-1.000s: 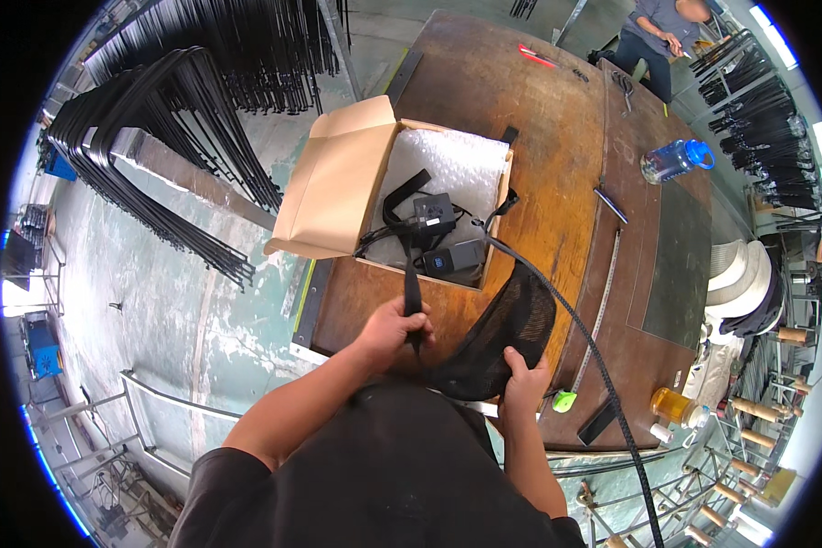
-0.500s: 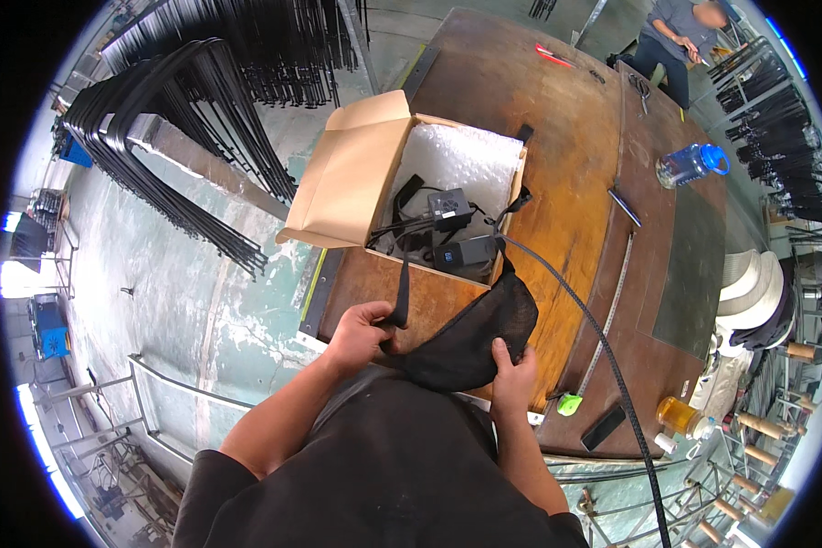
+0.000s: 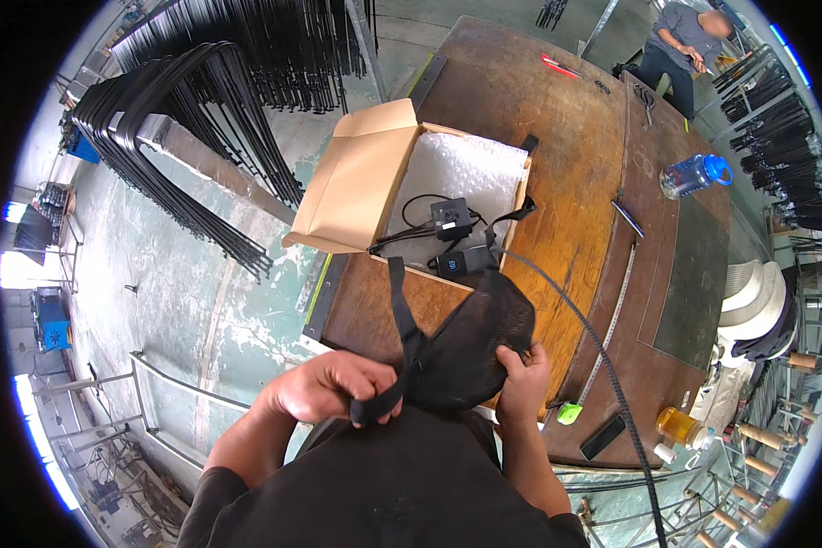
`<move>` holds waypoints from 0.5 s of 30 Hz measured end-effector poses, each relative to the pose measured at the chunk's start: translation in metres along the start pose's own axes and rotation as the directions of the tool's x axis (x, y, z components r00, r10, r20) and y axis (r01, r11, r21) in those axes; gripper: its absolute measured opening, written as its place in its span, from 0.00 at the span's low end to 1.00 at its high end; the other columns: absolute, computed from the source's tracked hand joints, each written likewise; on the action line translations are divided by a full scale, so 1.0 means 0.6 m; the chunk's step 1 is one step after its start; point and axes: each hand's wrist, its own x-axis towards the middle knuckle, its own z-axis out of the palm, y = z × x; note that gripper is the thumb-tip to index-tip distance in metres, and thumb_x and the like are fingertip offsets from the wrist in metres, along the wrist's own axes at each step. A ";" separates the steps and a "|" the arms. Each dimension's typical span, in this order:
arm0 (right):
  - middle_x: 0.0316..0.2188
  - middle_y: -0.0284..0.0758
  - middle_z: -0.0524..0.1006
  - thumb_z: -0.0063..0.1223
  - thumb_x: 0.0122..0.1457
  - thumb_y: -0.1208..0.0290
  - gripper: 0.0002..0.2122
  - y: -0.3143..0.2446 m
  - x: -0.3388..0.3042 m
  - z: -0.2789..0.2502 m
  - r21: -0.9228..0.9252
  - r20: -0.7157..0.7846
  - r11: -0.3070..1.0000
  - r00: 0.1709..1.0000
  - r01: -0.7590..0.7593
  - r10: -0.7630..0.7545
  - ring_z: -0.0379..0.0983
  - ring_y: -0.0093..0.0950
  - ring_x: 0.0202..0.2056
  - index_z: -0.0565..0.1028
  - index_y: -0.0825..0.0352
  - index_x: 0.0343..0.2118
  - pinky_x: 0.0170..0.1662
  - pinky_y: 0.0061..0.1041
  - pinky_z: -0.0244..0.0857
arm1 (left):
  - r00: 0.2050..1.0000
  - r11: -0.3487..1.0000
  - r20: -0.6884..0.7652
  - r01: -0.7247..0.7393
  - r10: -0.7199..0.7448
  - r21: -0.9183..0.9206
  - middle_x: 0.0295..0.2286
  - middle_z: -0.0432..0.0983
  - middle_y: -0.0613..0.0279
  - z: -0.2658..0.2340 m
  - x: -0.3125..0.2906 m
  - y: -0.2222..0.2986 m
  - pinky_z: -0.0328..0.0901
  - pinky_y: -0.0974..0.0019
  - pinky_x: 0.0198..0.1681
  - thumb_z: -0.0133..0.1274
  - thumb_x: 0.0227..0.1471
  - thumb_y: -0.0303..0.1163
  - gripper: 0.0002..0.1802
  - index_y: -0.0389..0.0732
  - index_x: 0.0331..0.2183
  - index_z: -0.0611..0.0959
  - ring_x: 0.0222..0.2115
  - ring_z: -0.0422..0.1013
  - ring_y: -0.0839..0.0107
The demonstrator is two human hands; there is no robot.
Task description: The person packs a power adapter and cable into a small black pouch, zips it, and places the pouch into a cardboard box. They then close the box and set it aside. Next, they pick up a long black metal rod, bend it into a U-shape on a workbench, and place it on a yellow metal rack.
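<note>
Worn green-and-white floor (image 3: pixel 201 310) spreads left of a brown wooden bench (image 3: pixel 557 192), with rows of bent black rods (image 3: pixel 178 119) on a rack beyond it. Near the bench's far right corner stands a co-worker (image 3: pixel 678 55) in grey, hands held together.

Close against the person's dark shirt (image 3: pixel 411 484), a black mesh piece (image 3: pixel 466 352) is held up at the near edge of the bench, just in front of an open cardboard box (image 3: pixel 352 192). The left hand (image 3: pixel 333 388) has its grip closed around a black strap (image 3: pixel 400 301), which loops at the fingers; another length of strap rises beside the mesh toward the box. The right hand (image 3: pixel 523 384) pinches the right side of the mesh, its thumb lying on top.

Inside the box, bubble wrap (image 3: pixel 470 164) lies behind a black block (image 3: pixel 450 219) with thin leads and a second black device (image 3: pixel 466 262) showing a small lit display. A black braided cable (image 3: pixel 603 352) curves from near the box to the lower right. Along the bench's right side are a green tape measure (image 3: pixel 569 414), a dark phone (image 3: pixel 603 437), a bottle of amber liquid (image 3: pixel 680 426) and a blue-capped bottle (image 3: pixel 690 178).
</note>
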 end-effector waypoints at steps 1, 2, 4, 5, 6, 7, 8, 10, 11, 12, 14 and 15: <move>0.46 0.37 0.85 0.66 0.64 0.80 0.16 0.002 0.001 0.001 -0.007 -0.007 0.999 0.999 -0.038 0.038 0.83 0.26 0.44 0.77 0.73 0.54 0.51 0.27 0.77 | 1.000 1.000 0.008 -0.003 0.003 0.004 0.38 0.86 0.50 0.003 -0.009 -0.010 0.73 0.55 0.52 0.61 0.47 0.14 0.05 0.31 0.29 0.88 0.47 0.81 0.54; 0.46 0.37 0.85 0.66 0.64 0.80 0.16 0.004 0.004 0.003 0.006 0.002 0.997 0.997 -0.072 0.072 0.83 0.25 0.43 0.77 0.73 0.54 0.51 0.27 0.77 | 0.997 0.998 -0.055 0.056 -0.057 -0.013 0.38 0.86 0.51 0.004 -0.018 -0.023 0.73 0.55 0.53 0.61 0.48 0.15 0.06 0.31 0.31 0.88 0.47 0.82 0.55; 0.46 0.37 0.85 0.66 0.64 0.80 0.16 0.013 0.007 0.004 -0.043 -0.031 0.997 0.997 -0.070 0.069 0.83 0.25 0.44 0.77 0.73 0.54 0.51 0.27 0.77 | 0.902 0.968 -0.353 0.248 -0.247 -0.045 0.38 0.87 0.53 0.004 -0.034 -0.059 0.73 0.58 0.54 0.61 0.50 0.17 0.08 0.29 0.36 0.89 0.46 0.82 0.57; 0.46 0.37 0.85 0.66 0.64 0.80 0.17 0.019 0.009 0.004 -0.030 -0.027 0.997 0.997 -0.067 0.066 0.83 0.25 0.44 0.77 0.73 0.54 0.51 0.26 0.77 | 0.758 0.929 -0.554 0.359 -0.345 -0.087 0.38 0.87 0.54 0.005 -0.039 -0.082 0.74 0.60 0.54 0.61 0.51 0.18 0.10 0.29 0.39 0.89 0.45 0.83 0.58; 0.46 0.38 0.85 0.66 0.64 0.80 0.17 0.024 0.010 0.004 -0.048 -0.028 0.998 0.998 -0.051 0.049 0.83 0.25 0.44 0.77 0.73 0.54 0.52 0.26 0.77 | 0.582 0.922 -0.740 0.365 -0.336 -0.131 0.37 0.87 0.56 0.004 -0.035 -0.106 0.74 0.63 0.52 0.61 0.52 0.19 0.12 0.30 0.41 0.88 0.41 0.83 0.61; 0.46 0.38 0.85 0.66 0.64 0.80 0.17 0.029 0.011 0.004 -0.038 -0.020 0.999 0.999 -0.034 0.033 0.83 0.25 0.45 0.77 0.74 0.55 0.52 0.26 0.77 | 0.499 0.896 -0.830 0.443 -0.248 -0.001 0.36 0.87 0.56 0.002 -0.043 -0.120 0.74 0.62 0.51 0.61 0.51 0.19 0.13 0.30 0.41 0.88 0.41 0.83 0.60; 0.47 0.38 0.85 0.66 0.64 0.80 0.17 0.032 0.011 0.004 -0.003 -0.004 1.000 1.000 -0.020 0.020 0.83 0.25 0.45 0.77 0.74 0.55 0.52 0.26 0.77 | 0.404 0.829 -0.898 0.552 -0.172 0.090 0.35 0.87 0.55 0.000 -0.048 -0.129 0.74 0.62 0.51 0.60 0.51 0.19 0.13 0.30 0.41 0.88 0.40 0.83 0.60; 0.47 0.39 0.85 0.66 0.65 0.80 0.17 0.034 0.009 0.006 -0.049 0.002 0.999 1.000 -0.015 0.016 0.83 0.26 0.45 0.77 0.74 0.55 0.52 0.27 0.78 | 0.242 0.737 -0.960 0.673 -0.140 0.062 0.39 0.85 0.50 -0.001 -0.051 -0.134 0.74 0.55 0.53 0.60 0.53 0.21 0.16 0.33 0.45 0.87 0.45 0.82 0.54; 0.47 0.39 0.85 0.66 0.65 0.80 0.17 0.034 0.006 0.009 -0.053 -0.009 0.998 0.999 -0.040 0.040 0.83 0.26 0.45 0.77 0.74 0.55 0.52 0.27 0.78 | 0.359 0.710 -0.933 0.649 0.033 0.275 0.43 0.84 0.49 0.002 -0.047 -0.131 0.73 0.53 0.55 0.62 0.54 0.22 0.18 0.34 0.48 0.86 0.48 0.80 0.52; 0.48 0.40 0.85 0.66 0.65 0.79 0.18 0.033 0.003 0.013 -0.076 0.016 0.997 1.000 -0.021 0.023 0.84 0.28 0.46 0.76 0.74 0.56 0.54 0.27 0.78 | 0.425 0.643 -0.889 0.636 0.168 0.426 0.46 0.84 0.47 0.008 -0.041 -0.125 0.72 0.52 0.57 0.63 0.54 0.23 0.20 0.34 0.50 0.86 0.50 0.79 0.49; 0.50 0.42 0.85 0.65 0.65 0.79 0.19 0.029 -0.002 0.030 -0.099 0.040 0.995 0.999 -0.029 0.033 0.84 0.31 0.47 0.76 0.75 0.57 0.56 0.29 0.78 | 0.594 0.518 -0.746 0.554 0.302 0.651 0.58 0.78 0.44 0.023 -0.020 -0.109 0.70 0.48 0.64 0.70 0.57 0.29 0.30 0.37 0.60 0.81 0.58 0.74 0.43; 0.50 0.42 0.85 0.66 0.65 0.79 0.19 0.028 -0.005 0.042 -0.106 0.039 0.991 0.995 -0.082 0.087 0.84 0.31 0.47 0.76 0.74 0.57 0.56 0.29 0.78 | 0.657 0.598 -0.732 0.516 0.183 0.613 0.59 0.78 0.43 0.026 -0.001 -0.103 0.68 0.48 0.67 0.73 0.58 0.35 0.37 0.36 0.64 0.78 0.61 0.73 0.43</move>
